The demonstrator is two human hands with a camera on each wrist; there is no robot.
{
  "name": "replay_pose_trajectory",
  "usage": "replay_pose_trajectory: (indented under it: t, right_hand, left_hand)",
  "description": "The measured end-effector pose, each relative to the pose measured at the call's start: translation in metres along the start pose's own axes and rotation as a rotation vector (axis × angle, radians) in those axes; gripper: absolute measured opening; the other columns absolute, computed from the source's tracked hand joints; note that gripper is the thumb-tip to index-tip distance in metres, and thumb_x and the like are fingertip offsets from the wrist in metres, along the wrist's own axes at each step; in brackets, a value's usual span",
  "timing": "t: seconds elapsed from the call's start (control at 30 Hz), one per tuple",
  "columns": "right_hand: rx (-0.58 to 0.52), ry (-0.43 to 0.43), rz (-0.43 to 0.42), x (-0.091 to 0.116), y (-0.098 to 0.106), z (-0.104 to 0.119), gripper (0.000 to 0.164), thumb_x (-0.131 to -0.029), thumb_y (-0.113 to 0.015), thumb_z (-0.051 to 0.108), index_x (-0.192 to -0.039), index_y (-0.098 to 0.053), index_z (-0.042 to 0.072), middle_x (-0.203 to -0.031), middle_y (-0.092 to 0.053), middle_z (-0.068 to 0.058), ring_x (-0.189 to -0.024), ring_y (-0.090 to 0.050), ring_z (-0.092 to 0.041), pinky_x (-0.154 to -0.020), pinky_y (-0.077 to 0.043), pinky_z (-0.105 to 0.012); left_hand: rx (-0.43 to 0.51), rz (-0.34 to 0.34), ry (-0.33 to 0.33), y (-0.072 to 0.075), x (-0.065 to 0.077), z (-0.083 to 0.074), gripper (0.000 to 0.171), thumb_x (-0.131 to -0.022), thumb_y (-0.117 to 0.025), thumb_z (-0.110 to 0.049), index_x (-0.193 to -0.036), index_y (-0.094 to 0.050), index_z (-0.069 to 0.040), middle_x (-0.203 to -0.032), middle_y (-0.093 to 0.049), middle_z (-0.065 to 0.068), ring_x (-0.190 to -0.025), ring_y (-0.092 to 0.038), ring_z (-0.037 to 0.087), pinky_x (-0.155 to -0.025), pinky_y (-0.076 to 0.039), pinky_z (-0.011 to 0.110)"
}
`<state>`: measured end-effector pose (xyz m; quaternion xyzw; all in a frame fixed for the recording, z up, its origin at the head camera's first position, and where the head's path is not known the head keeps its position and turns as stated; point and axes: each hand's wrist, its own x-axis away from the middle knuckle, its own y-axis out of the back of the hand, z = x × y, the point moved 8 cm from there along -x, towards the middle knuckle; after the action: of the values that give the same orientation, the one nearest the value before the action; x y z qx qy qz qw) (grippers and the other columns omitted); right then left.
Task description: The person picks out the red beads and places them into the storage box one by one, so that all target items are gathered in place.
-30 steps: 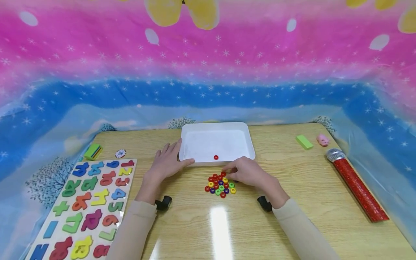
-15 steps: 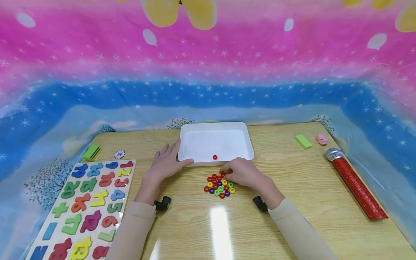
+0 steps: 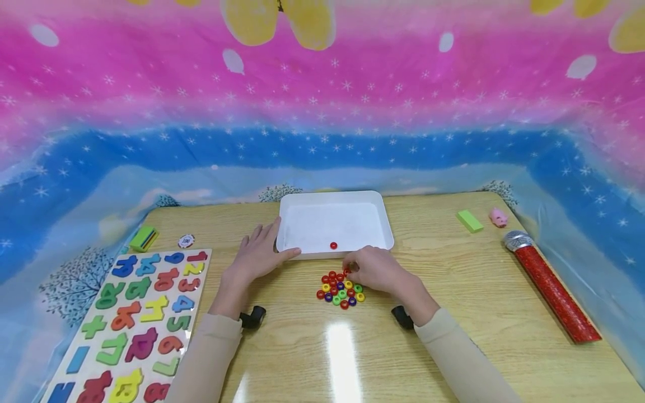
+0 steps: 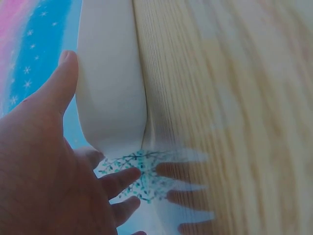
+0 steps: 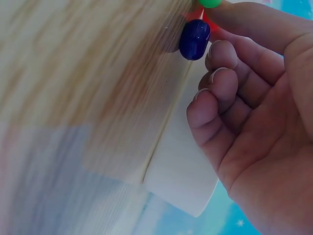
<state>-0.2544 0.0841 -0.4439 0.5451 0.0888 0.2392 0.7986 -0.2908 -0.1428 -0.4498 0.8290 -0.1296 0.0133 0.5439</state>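
Observation:
Small ring beads [image 3: 344, 304] in red, yellow, green and purple lie in a cluster before a white tray [image 3: 287, 224]. My right hand [image 3: 378, 268] pinches a red ring bead [image 3: 347, 271] between thumb and index finger at the cluster's far right side. In the right wrist view its other fingers are curled, with a dark blue bead [image 5: 194, 39] close by. My left hand [image 3: 257, 253] rests at the tray's front left corner, fingers spread and thumb on the rim, as the left wrist view also shows. One red bead [image 3: 333, 245] lies inside the tray.
A number board [image 3: 201, 291] lies at the left, with green blocks [image 3: 143, 238] and a poker chip [image 3: 186, 241] behind it. Toward the right are a light green block [image 3: 470, 221], a pink pig [image 3: 498, 217] and a red glittery microphone [image 3: 554, 291].
The red ring bead at my right fingertips has tilted up slightly from the cluster. My left hand stays at the tray, and the single bead in the tray keeps its place.

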Motion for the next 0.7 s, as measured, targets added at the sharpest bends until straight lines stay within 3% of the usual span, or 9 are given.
replay_pose_trajectory:
  t: [0.17, 0.3, 0.53, 0.7]
  right_hand:
    - [-0.017, -0.003, 0.012, -0.001, 0.000, 0.000, 0.012, -0.080, -0.071, 0.029, -0.091, -0.071, 0.025, -0.067, -0.057, 0.011, -0.060, -0.048, -0.009, -0.055, -0.037, -0.025]
    - [-0.051, -0.001, 0.013, 0.000, 0.005, 0.001, 0.011, -0.079, -0.071, 0.029, -0.090, -0.070, 0.026, -0.064, -0.056, 0.012, -0.058, -0.048, -0.008, -0.054, -0.037, -0.024]
    - [-0.220, -0.020, -0.003, 0.002, 0.022, 0.000, 0.013, -0.083, -0.067, 0.027, -0.095, -0.070, 0.024, -0.058, -0.052, 0.005, -0.051, -0.043, -0.009, -0.051, -0.035, -0.026]
    - [-0.244, -0.024, -0.050, -0.004, 0.034, -0.006, 0.011, -0.084, -0.066, 0.026, -0.095, -0.069, 0.026, -0.060, -0.051, 0.002, -0.051, -0.042, -0.011, -0.051, -0.036, -0.027]
  left_hand:
    - [0.004, -0.001, 0.001, 0.001, 0.000, -0.001, 0.103, -0.070, -0.037, -0.086, -0.149, 0.005, -0.033, -0.157, -0.011, 0.009, -0.145, -0.004, 0.034, -0.113, -0.006, 0.062]
    - [0.003, -0.006, -0.004, 0.002, 0.000, -0.002, 0.104, -0.070, -0.037, -0.086, -0.149, 0.005, -0.032, -0.157, -0.012, 0.010, -0.145, -0.004, 0.035, -0.112, -0.006, 0.063]
    - [0.019, 0.006, 0.000, 0.003, 0.002, -0.003, 0.103, -0.071, -0.038, -0.084, -0.149, 0.004, -0.032, -0.157, -0.011, 0.010, -0.145, -0.003, 0.034, -0.113, -0.005, 0.062]
    - [0.025, 0.003, 0.006, 0.002, 0.004, -0.004, 0.103, -0.072, -0.040, -0.083, -0.150, 0.002, -0.030, -0.157, -0.011, 0.010, -0.145, -0.003, 0.034, -0.113, -0.005, 0.062]
